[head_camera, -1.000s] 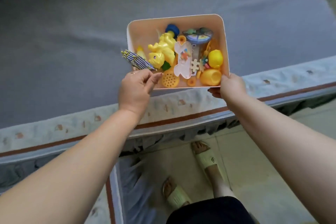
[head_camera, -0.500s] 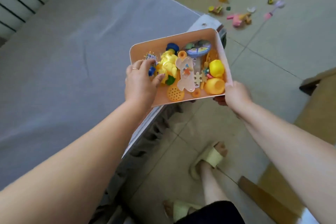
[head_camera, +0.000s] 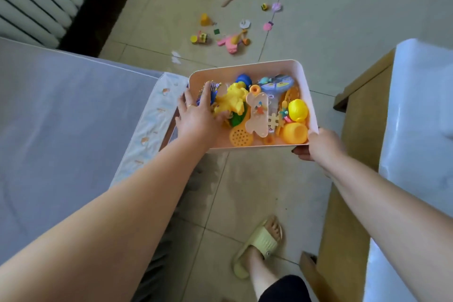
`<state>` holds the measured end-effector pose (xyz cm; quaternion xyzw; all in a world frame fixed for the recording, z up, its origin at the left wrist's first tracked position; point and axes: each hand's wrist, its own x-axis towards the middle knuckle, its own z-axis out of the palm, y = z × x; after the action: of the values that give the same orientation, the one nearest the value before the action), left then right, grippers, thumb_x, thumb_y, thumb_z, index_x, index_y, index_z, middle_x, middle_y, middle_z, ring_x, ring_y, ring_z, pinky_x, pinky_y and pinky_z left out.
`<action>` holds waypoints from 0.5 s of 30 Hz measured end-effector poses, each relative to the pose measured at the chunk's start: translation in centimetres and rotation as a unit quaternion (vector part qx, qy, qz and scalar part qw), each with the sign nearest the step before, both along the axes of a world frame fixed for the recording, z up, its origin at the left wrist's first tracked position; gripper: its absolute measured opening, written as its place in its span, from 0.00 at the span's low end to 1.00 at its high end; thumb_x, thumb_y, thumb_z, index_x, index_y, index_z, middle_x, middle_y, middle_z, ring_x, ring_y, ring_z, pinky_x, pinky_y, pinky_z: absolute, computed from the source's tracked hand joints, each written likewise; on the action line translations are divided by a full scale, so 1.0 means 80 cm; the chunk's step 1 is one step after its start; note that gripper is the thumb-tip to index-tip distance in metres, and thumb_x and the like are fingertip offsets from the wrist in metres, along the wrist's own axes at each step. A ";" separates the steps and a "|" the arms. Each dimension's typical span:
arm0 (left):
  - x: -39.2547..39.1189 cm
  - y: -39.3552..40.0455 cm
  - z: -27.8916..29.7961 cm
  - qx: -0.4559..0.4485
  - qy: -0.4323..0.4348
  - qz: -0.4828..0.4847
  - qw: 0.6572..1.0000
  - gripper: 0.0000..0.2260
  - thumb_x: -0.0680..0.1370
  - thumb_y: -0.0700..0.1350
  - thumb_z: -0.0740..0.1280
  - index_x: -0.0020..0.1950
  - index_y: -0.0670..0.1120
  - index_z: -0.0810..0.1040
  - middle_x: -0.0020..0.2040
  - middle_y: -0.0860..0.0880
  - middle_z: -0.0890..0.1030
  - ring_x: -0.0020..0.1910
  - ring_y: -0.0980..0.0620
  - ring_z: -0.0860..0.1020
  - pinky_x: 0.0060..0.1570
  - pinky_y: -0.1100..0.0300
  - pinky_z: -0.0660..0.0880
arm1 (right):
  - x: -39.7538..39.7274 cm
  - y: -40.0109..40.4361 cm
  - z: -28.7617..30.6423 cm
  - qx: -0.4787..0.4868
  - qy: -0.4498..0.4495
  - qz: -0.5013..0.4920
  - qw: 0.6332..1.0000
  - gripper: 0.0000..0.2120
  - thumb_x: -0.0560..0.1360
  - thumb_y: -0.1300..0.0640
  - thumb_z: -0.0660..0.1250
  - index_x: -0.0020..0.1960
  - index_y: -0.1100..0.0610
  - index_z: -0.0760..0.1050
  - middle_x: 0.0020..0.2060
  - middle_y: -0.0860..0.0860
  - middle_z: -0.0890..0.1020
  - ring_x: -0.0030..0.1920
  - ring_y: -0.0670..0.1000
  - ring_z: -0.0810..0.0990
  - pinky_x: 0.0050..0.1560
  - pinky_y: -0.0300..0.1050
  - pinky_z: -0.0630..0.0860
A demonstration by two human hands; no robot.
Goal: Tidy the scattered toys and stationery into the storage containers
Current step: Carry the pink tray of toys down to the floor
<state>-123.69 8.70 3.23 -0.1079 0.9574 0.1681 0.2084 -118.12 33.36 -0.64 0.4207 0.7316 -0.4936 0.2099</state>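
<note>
Right hand [head_camera: 318, 142] grips near corner of pale pink plastic tray [head_camera: 309, 95], carried above tiled floor; left hand [head_camera: 196, 115], fingers flat, presses toys inside, probably preventing spills. Scattered toys [head_camera: 232, 40] remain ahead.

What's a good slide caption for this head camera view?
Right hand holds the pale pink plastic tray of toys while the left hand presses them down; more small toys litter the tiled floor.

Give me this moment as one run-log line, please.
right hand: grips tray corner | left hand: flat on toys inside | floor toys: still scattered
</note>
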 end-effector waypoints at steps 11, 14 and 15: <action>-0.116 0.082 -0.044 0.112 -0.034 0.083 0.990 0.35 0.79 0.57 0.61 0.79 0.54 0.43 0.66 0.41 0.74 0.59 0.40 0.76 0.50 0.52 0.72 | -0.117 0.081 -0.038 -0.029 -0.079 -0.068 0.994 0.17 0.84 0.55 0.52 0.71 0.59 0.64 0.47 0.61 0.82 0.43 0.57 0.85 0.44 0.51 0.81; -0.149 0.092 -0.059 0.102 -0.069 0.115 0.986 0.32 0.81 0.57 0.59 0.79 0.51 0.47 0.67 0.42 0.74 0.60 0.39 0.76 0.54 0.50 0.73 | -0.151 0.086 -0.058 -0.032 -0.097 -0.080 0.992 0.17 0.84 0.55 0.52 0.71 0.59 0.64 0.49 0.61 0.82 0.42 0.57 0.84 0.36 0.47 0.80; -0.159 0.092 -0.065 0.106 -0.080 0.125 0.983 0.29 0.81 0.56 0.58 0.78 0.49 0.52 0.65 0.42 0.75 0.59 0.39 0.76 0.53 0.50 0.74 | -0.162 0.086 -0.067 -0.033 -0.100 -0.083 0.991 0.17 0.84 0.56 0.52 0.71 0.59 0.65 0.50 0.61 0.82 0.43 0.57 0.84 0.35 0.47 0.80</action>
<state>-136.44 16.07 -1.93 -0.2172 0.8933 0.2844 0.2718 -131.05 40.22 -5.99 0.5203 0.6528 -0.4885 0.2539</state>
